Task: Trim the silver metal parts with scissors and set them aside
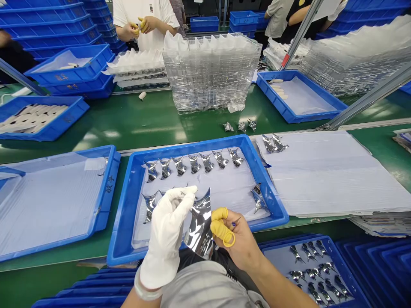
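Observation:
My left hand [166, 231], in a white fabric glove, pinches the upper left edge of a curved, mirror-bright metallic piece [198, 226]. My right hand [236, 239], with yellow finger cots on two fingers, presses the piece's right side. A small dark-tipped tool with a blue mark [236, 221] shows between its fingers, partly hidden. Just beyond my hands, a blue plastic tray [192, 147] holds two rows of similar shiny pieces [194, 163] on a white sheet. My left glove hides part of the nearer row.
A white padded sheet [324, 175] with two shiny pieces lies to the right. Blue trays stand left and far ahead, and a filled one sits at lower right. A tall stack of clear plastic trays [210, 72] rises on the green bench. Co-workers stand beyond it.

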A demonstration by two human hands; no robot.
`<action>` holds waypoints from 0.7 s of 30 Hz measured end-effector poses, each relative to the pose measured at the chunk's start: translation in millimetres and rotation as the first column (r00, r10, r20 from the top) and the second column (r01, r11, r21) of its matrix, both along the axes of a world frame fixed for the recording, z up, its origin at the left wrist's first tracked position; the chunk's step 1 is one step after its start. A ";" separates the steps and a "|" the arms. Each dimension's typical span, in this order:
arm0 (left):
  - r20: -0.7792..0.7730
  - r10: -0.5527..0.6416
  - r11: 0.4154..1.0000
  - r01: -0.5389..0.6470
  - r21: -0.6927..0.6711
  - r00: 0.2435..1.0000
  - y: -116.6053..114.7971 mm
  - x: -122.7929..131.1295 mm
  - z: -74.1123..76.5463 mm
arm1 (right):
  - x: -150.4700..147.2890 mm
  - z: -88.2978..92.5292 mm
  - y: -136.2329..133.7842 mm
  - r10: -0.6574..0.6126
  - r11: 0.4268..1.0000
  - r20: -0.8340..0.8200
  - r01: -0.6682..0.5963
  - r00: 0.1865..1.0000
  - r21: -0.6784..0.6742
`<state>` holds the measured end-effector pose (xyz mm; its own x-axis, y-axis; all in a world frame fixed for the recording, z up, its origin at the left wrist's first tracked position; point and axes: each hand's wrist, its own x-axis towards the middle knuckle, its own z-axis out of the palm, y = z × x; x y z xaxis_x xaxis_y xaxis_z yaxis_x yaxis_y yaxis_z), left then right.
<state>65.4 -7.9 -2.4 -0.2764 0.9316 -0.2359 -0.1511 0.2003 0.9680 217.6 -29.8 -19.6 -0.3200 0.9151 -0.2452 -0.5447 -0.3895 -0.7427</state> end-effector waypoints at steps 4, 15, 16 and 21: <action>0.023 -0.019 1.000 0.019 -0.014 1.000 -0.9 0.6 -0.7 | -1.1 1.4 -0.4 -0.001 1.000 0.047 0.000 0.999 0.013; -0.021 -0.398 0.917 0.399 -0.001 0.917 -4.0 -10.2 -5.0 | 3.7 5.0 3.5 -0.134 0.989 0.193 0.118 0.972 0.092; -0.053 -0.427 0.904 0.426 -0.015 0.903 -5.5 -9.8 -6.5 | 4.5 5.9 4.4 -0.145 0.987 0.214 0.126 0.966 0.101; 0.008 -0.373 0.927 0.373 -0.033 0.928 -5.0 -1.7 -3.9 | 6.7 10.9 5.8 -0.131 0.987 0.264 0.101 0.956 0.124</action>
<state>63.8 -13.0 -6.3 0.0902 0.9591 -0.2684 -0.0608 0.2743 0.9597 224.3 -24.1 -8.7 -0.1456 0.9678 -0.2054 -0.3543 -0.2448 -0.9025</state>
